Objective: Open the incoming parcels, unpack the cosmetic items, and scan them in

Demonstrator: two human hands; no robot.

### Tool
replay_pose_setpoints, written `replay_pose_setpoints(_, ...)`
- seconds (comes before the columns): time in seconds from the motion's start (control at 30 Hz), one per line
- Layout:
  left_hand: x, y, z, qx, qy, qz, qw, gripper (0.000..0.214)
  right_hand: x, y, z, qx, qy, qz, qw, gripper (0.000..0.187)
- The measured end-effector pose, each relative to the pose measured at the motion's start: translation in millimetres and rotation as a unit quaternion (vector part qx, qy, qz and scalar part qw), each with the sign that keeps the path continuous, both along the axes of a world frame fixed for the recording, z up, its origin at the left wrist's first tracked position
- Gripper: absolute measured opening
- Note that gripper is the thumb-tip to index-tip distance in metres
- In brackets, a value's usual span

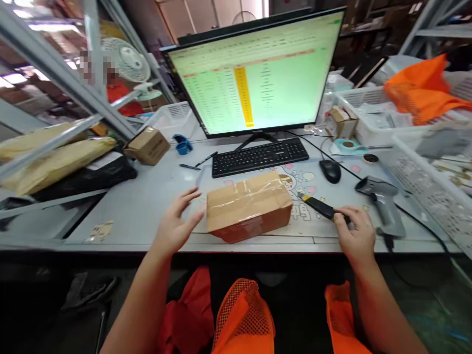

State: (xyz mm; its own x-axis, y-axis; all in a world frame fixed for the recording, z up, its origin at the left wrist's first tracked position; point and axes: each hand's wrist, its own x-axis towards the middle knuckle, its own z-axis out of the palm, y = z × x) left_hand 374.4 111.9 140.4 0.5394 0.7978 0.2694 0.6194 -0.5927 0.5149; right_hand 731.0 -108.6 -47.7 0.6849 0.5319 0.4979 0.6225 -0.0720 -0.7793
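A taped brown cardboard box (249, 204) lies near the front edge of the desk, in the middle of the head view. Just left of it is my left hand (180, 221), fingers apart and holding nothing, with a small gap to the box. My right hand (354, 231) grips the rear end of a black and yellow utility knife (321, 207). The knife's tip points left toward the box, apart from it. Close to the right of that hand lies a grey barcode scanner (383, 204) with its cable.
Behind the box are a keyboard (260, 156), a mouse (330, 171) and a monitor (258, 73). White baskets (431, 182) line the right side. A small carton (148, 146) and pens (190, 167) sit at the left, beside a metal rack with packages (62, 164).
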Motion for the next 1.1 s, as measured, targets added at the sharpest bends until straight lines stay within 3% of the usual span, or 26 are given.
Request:
replay_pose_setpoints(0.13, 31, 8, -23.0, -0.177, -0.081, -0.033, 0.980, 0.074, -17, 27, 58.1, 0.013, -0.043, 0.179, 0.983, 0.026)
replay_pose_setpoints(0.23, 49, -3, -40.5, -0.233, -0.165, -0.030, 0.958, 0.072, -17, 43, 78.5, -0.021, -0.079, 0.193, 0.978, 0.036)
replay_pose_setpoints(0.33, 52, -15, -53.1, -0.269, -0.232, 0.001, 0.935, 0.072, 2, 47, 53.1, -0.196, -0.108, 0.110, 0.968, 0.047)
replay_pose_setpoints(0.43, 50, -21, -57.2, -0.283, -0.259, 0.011, 0.923, 0.074, 17, 43, 8.5, -0.368, -0.123, 0.081, 0.918, 0.053)
replay_pose_setpoints(0.5, 49, -25, -54.7, -0.280, -0.260, -0.003, 0.924, 0.079, 23, 38, -10.8, -0.384, -0.125, 0.082, 0.911, 0.053)
replay_pose_setpoints(0.57, 48, -32, -49.6, -0.265, -0.239, -0.018, 0.934, 0.076, 28, 30, -11.2, -0.342, -0.119, 0.062, 0.930, 0.053)
replay_pose_setpoints(0.63, 46, -42, -44.4, -0.239, -0.206, -0.028, 0.949, 0.070, 32, 15, 9.9, -0.262, -0.115, 0.028, 0.958, 0.054)
replay_pose_setpoints(0.73, 45, -59, -40.8, -0.194, -0.170, -0.043, 0.965, 0.066, 25, -12, 71.3, -0.143, -0.158, 0.042, 0.976, 0.052)
replay_pose_setpoints(0.8, 47, -67, -41.7, -0.172, -0.159, -0.054, 0.971, 0.067, 6, -21, 116.6, -0.136, -0.212, 0.169, 0.953, 0.050)
replay_pose_setpoints(0.9, 50, -75, -44.3, -0.151, -0.153, -0.069, 0.974, 0.066, -29, -16, 164.8, -0.175, -0.294, 0.332, 0.879, 0.043)
replay_pose_setpoints(0.97, 51, -79, -45.3, -0.138, -0.148, -0.077, 0.976, 0.065, -45, -7, 180.0, -0.188, -0.342, 0.363, 0.846, 0.039)
replay_pose_setpoints(1.1, 52, -82, -44.9, -0.105, -0.138, -0.095, 0.980, 0.065, -55, 2, 191.3, -0.202, -0.391, 0.340, 0.831, 0.038)
